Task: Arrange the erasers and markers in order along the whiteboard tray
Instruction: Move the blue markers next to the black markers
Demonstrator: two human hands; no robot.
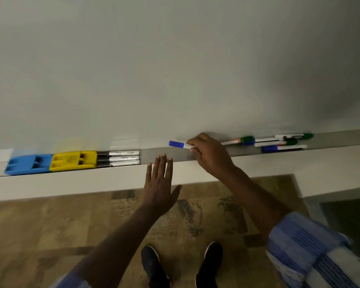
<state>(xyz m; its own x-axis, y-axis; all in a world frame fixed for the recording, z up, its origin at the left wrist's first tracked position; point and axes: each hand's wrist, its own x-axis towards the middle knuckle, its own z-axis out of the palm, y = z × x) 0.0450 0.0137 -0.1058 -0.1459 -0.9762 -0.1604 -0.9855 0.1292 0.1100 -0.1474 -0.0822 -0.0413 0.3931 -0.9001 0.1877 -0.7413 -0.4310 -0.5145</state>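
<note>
My right hand (210,152) pinches a blue marker (177,144) between thumb and curled fingers, cap pointing left. It is above the tray (164,152), close to the lower edge of the whiteboard (175,69). My left hand (159,183) is released, fingers straight and slightly spread, holding nothing. Its fingertips reach the tray's front edge; I cannot tell whether they touch it.

At the left end the blue eraser (29,164) and yellow eraser (73,160) sit end to end, touching. Three black markers (119,157) lie side by side just right of the yellow one, filling the tray from back to front. From their white ends to my right hand the tray is bare, and the blue marker hangs over the right part of that gap.

To the right of my right hand, loose markers (279,141) with green and blue caps lie roughly along the tray, overlapping and uneven. Beyond them the tray runs bare to the frame's edge.
</note>
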